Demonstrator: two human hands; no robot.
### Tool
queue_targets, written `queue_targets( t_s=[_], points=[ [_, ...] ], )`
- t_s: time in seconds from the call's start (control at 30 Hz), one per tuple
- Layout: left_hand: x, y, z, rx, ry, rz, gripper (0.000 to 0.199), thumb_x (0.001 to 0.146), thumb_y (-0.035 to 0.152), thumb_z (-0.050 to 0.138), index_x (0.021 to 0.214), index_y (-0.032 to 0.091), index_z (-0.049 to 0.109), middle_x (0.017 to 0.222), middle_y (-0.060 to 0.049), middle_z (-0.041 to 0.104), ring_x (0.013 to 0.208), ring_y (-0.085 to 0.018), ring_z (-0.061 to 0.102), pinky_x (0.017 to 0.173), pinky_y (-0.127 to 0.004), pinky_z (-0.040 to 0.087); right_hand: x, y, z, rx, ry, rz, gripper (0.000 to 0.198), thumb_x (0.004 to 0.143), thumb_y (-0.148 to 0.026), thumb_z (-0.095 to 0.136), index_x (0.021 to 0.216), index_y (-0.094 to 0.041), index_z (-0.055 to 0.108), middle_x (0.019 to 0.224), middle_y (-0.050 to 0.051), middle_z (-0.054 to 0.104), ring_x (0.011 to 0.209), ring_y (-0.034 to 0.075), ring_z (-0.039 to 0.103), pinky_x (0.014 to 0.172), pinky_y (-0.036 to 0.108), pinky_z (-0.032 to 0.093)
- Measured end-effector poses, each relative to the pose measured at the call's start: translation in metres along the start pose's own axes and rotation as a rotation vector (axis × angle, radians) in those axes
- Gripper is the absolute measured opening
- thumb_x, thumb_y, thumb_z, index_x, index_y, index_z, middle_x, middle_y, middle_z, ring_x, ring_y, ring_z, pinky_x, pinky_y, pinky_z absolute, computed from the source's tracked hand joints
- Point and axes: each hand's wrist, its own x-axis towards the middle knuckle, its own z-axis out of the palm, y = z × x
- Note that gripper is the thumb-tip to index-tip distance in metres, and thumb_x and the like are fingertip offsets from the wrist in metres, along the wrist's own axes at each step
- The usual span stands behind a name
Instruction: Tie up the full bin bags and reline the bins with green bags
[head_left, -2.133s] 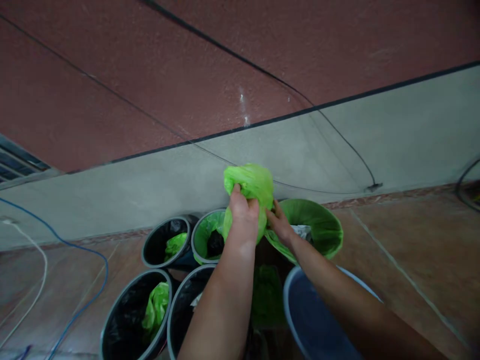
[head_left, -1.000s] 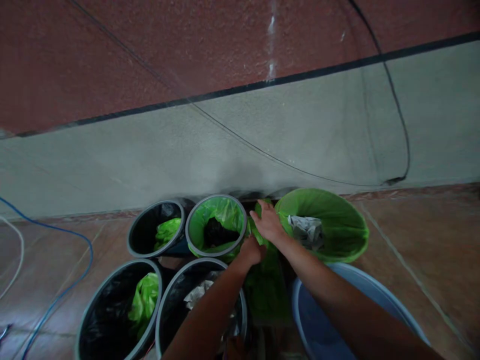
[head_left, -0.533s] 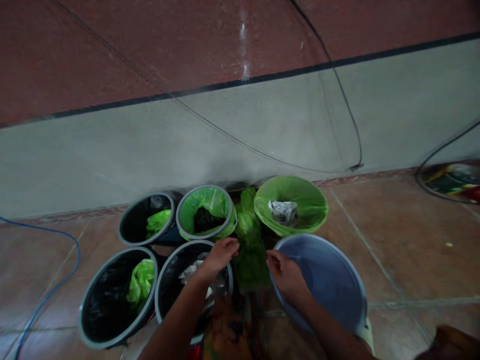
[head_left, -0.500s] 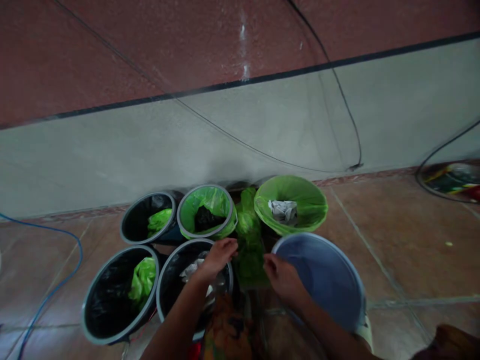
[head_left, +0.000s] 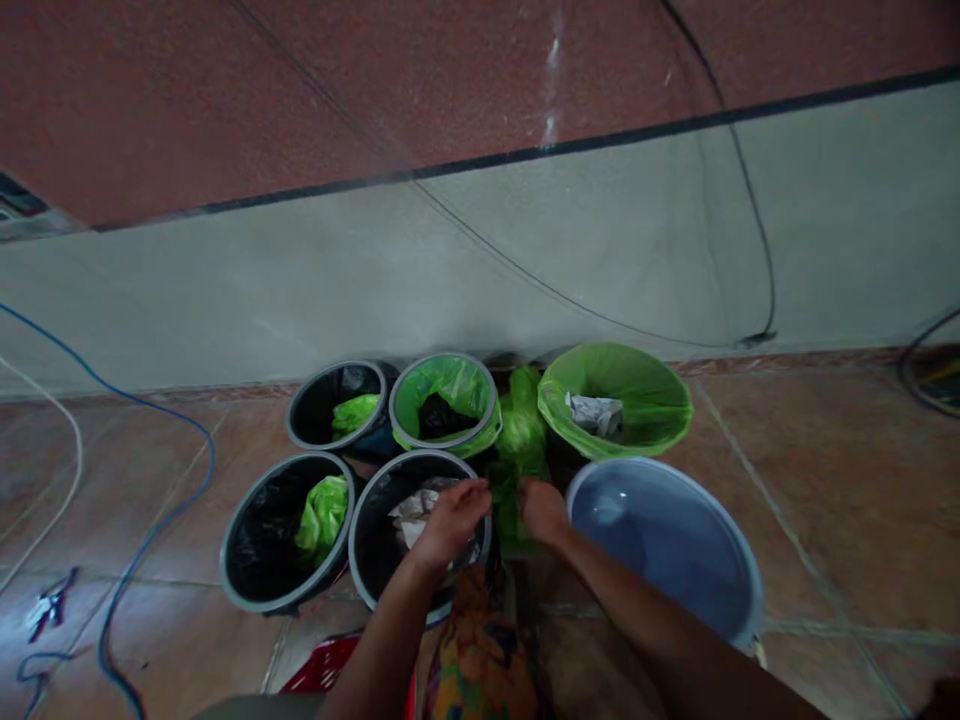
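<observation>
A translucent green plastic bag [head_left: 523,425] stretches between the bins, its near part hanging in the gap between my hands. My left hand [head_left: 455,515] is closed at the bag's left side, over the rim of a black-lined bin [head_left: 369,560] with crumpled paper [head_left: 414,515] inside. On the other side, my right hand [head_left: 543,510] is closed on the bag, close to the rim of a blue-grey tub [head_left: 675,540]. The fingertips are dim and partly hidden. Behind the hands stand a green-lined bin [head_left: 466,372] with a black bag in it and a wide green-lined bin [head_left: 649,400] holding crumpled paper.
Two more black-lined bins [head_left: 247,540] [head_left: 307,405] with green plastic inside stand at the left. A blue cable [head_left: 202,490] and pliers-like tool [head_left: 51,605] lie on the tiled floor. A red basket [head_left: 324,665] is near my legs. The wall [head_left: 300,300] runs behind.
The view has shifted left, bringing the tool, white cable and red basket into sight. My hands have come closer together around the green bag.
</observation>
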Motion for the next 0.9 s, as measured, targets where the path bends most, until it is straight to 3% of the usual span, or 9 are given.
queue_targets(
  t_s=[0.07, 0.17, 0.23, 0.33, 0.43, 0.57, 0.67, 0.8, 0.9],
  points=[
    [0.006, 0.005, 0.003, 0.086, -0.046, 0.132, 0.061, 0.075, 0.029, 0.07, 0.133, 0.016, 0.058, 0.134, -0.014, 0.064, 0.121, -0.028, 0.06, 0.104, -0.04, 0.046, -0.007, -0.002, -0.017, -0.011, 0.007, -0.033, 0.024, 0.086, -0.011, 0.044, 0.089, -0.016, 0.068, 0.09, 0.012, 0.072, 0.087, 0.022, 0.069, 0.078, 0.031, 0.05],
    [0.022, 0.009, 0.017, 0.216, -0.211, 0.319, 0.091, 0.063, 0.018, 0.077, 0.148, 0.019, 0.044, 0.147, -0.012, 0.053, 0.132, -0.028, 0.051, 0.113, -0.04, 0.038, -0.015, -0.008, -0.045, 0.149, -0.011, -0.129, 0.017, 0.087, -0.017, 0.047, 0.083, -0.018, 0.063, 0.081, 0.005, 0.069, 0.079, 0.017, 0.067, 0.074, 0.029, 0.049],
    [0.035, 0.004, 0.032, 0.298, -0.309, 0.363, 0.088, 0.061, 0.018, 0.08, 0.144, 0.017, 0.049, 0.139, -0.011, 0.06, 0.123, -0.027, 0.058, 0.11, -0.039, 0.043, -0.019, -0.017, -0.063, 0.356, -0.025, -0.138, 0.014, 0.088, -0.023, 0.048, 0.079, -0.02, 0.058, 0.072, 0.001, 0.064, 0.068, 0.015, 0.065, 0.065, 0.026, 0.049],
    [0.055, -0.013, 0.055, 0.458, -0.322, 0.309, 0.047, 0.07, 0.018, 0.072, 0.117, 0.013, 0.067, 0.106, -0.008, 0.073, 0.096, -0.025, 0.067, 0.091, -0.036, 0.052, -0.026, -0.034, -0.094, 0.654, 0.039, -0.145, 0.018, 0.088, -0.037, 0.052, 0.083, -0.021, 0.056, 0.067, -0.003, 0.061, 0.06, 0.014, 0.064, 0.057, 0.025, 0.051],
    [0.07, -0.024, 0.075, 0.628, -0.231, 0.273, 0.027, 0.078, 0.016, 0.063, 0.103, 0.016, 0.071, 0.097, -0.008, 0.074, 0.093, -0.025, 0.069, 0.09, -0.036, 0.051, -0.034, -0.05, -0.134, 0.772, 0.268, -0.22, 0.027, 0.084, -0.048, 0.062, 0.083, -0.021, 0.057, 0.063, -0.004, 0.059, 0.056, 0.012, 0.062, 0.056, 0.024, 0.052],
    [0.078, -0.017, 0.091, 0.787, -0.089, 0.264, 0.039, 0.081, 0.024, 0.061, 0.12, 0.019, 0.064, 0.113, -0.012, 0.073, 0.111, -0.029, 0.065, 0.101, -0.04, 0.045, -0.047, -0.047, -0.183, 0.757, 0.46, -0.228, 0.035, 0.08, -0.054, 0.069, 0.082, -0.021, 0.059, 0.063, -0.003, 0.061, 0.056, 0.012, 0.061, 0.054, 0.024, 0.052],
    [0.079, -0.012, 0.097, 0.881, -0.017, 0.268, 0.057, 0.078, 0.018, 0.061, 0.134, 0.02, 0.054, 0.134, -0.013, 0.063, 0.126, -0.031, 0.057, 0.109, -0.045, 0.038, -0.056, -0.034, -0.205, 0.819, 0.553, -0.198, 0.035, 0.076, -0.053, 0.075, 0.081, -0.021, 0.062, 0.062, -0.003, 0.062, 0.054, 0.012, 0.06, 0.053, 0.024, 0.051],
    [0.079, -0.017, 0.096, 0.951, -0.042, 0.15, 0.065, 0.074, 0.017, 0.065, 0.137, 0.019, 0.05, 0.141, -0.016, 0.056, 0.132, -0.035, 0.05, 0.11, -0.051, 0.036, -0.065, -0.023, -0.23, 0.89, 0.67, -0.168, 0.031, 0.069, -0.046, 0.082, 0.078, -0.021, 0.066, 0.065, 0.0, 0.063, 0.056, 0.012, 0.059, 0.055, 0.026, 0.05],
    [0.081, -0.022, 0.095, 0.991, -0.088, 0.083, 0.069, 0.067, 0.022, 0.074, 0.133, 0.016, 0.052, 0.137, -0.019, 0.058, 0.132, -0.039, 0.049, 0.108, -0.053, 0.036, -0.078, -0.018, -0.257, 0.862, 0.807, -0.131, 0.02, 0.075, -0.037, 0.081, 0.074, -0.022, 0.067, 0.066, 0.001, 0.061, 0.059, 0.011, 0.059, 0.061, 0.029, 0.05]
  ],
)
